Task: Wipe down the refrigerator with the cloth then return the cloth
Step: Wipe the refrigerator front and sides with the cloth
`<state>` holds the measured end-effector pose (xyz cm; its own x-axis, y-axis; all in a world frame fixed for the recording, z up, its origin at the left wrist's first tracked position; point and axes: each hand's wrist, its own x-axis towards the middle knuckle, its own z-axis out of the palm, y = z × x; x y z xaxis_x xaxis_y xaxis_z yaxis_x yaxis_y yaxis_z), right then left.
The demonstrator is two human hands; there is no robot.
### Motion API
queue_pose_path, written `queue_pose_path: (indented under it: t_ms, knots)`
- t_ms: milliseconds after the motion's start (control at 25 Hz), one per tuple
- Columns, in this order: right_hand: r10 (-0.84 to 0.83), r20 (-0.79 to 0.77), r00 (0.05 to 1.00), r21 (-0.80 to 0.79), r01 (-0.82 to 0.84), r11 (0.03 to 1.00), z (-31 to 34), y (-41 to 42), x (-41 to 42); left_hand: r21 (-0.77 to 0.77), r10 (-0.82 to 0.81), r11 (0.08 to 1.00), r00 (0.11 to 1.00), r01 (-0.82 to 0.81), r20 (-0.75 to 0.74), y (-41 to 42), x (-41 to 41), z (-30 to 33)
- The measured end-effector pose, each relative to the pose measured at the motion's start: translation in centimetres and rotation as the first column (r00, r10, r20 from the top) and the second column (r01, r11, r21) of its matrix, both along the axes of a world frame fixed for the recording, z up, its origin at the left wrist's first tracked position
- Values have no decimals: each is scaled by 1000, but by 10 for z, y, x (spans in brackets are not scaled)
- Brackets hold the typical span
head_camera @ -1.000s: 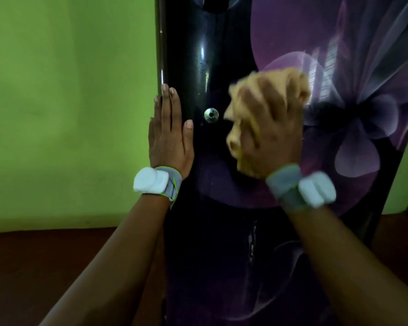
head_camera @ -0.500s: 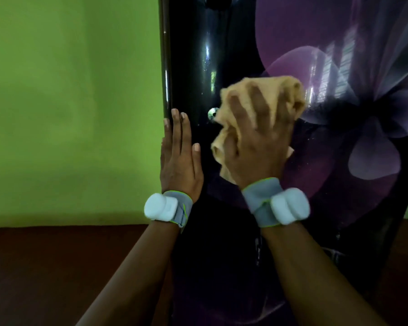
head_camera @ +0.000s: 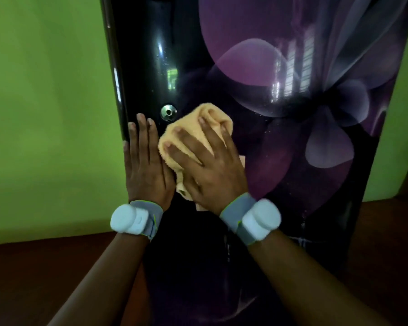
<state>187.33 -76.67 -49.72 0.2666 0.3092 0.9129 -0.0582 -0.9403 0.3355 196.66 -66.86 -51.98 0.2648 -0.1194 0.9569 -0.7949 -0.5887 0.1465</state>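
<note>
Wiping the refrigerator door with the cloth, mid-task.

We are pressing the bunched yellow cloth (head_camera: 193, 135) against the glossy door of the refrigerator (head_camera: 269, 67) with our right hand (head_camera: 210, 170), fingers spread over it and curling into its folds, just beside the round lock (head_camera: 168, 112) near the door's left edge. Our left hand (head_camera: 144, 165) is lying flat, fingers straight, on that left edge. We judge wiping is under way; returning the cloth is not yet done.
</note>
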Motion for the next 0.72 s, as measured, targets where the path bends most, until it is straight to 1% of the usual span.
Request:
queue_pose_path:
  t_ms: [40, 80, 120, 160, 200, 240, 280, 320, 360, 400, 440, 480, 560, 640, 680, 720]
  knots:
    - [-6, 5, 1000, -51, 6, 999, 11, -18, -3, -4, 36, 999, 999, -36, 12, -2, -2, 2]
    - [-41, 46, 998, 2, 40, 999, 22, -45, -14, -2, 67, 998, 997, -67, 26, -9, -6, 6]
    - [-93, 119, 988, 165, 73, 984, 29, -74, -26, 9, 98, 995, 994, -98, 44, -16, -11, 12]
    - [-138, 184, 973, 359, 64, 931, 28, -96, -40, 26, 129, 991, 989, -131, 70, -24, -17, 18]
    - [-175, 231, 957, 486, 42, 873, 18, -106, -52, 46, 152, 987, 984, -157, 97, -34, -24, 23]
    - [-205, 250, 946, 525, 46, 850, 0, -105, -57, 60, 163, 984, 980, -170, 117, -44, -31, 26]
    - [-220, 245, 944, 506, 69, 860, -21, -95, -54, 66, 171, 981, 977, -181, 130, -52, -36, 27]
    - [-183, 212, 960, 445, 72, 893, -39, -79, -47, 71, 185, 978, 973, -196, 140, -58, -39, 27]
    - [-100, 155, 983, 351, 40, 935, -43, -66, -41, 76, 203, 974, 968, -215, 145, -61, -39, 26]
    - [-37, 110, 993, 251, 9, 968, -30, -62, -36, 80, 223, 968, 963, -237, 151, -61, -38, 25]
    - [-35, 100, 994, 198, 14, 980, -8, -70, -35, 80, 239, 964, 957, -254, 163, -60, -37, 25]
    - [-76, 134, 988, 212, 47, 976, 11, -86, -38, 75, 246, 962, 954, -261, 171, -60, -37, 25]
    - [-167, 239, 957, 407, 57, 912, 28, -126, -57, 61, 238, 966, 956, -251, 171, -59, -36, 26]
    - [-220, 274, 936, 576, 24, 817, -3, -135, -71, 59, 223, 970, 960, -236, 171, -58, -36, 25]
    - [-236, 254, 938, 603, 37, 797, -25, -120, -69, 63, 218, 971, 960, -231, 174, -58, -36, 24]
    - [-225, 217, 950, 579, 60, 813, -42, -98, -60, 72, 215, 970, 960, -230, 179, -57, -35, 23]
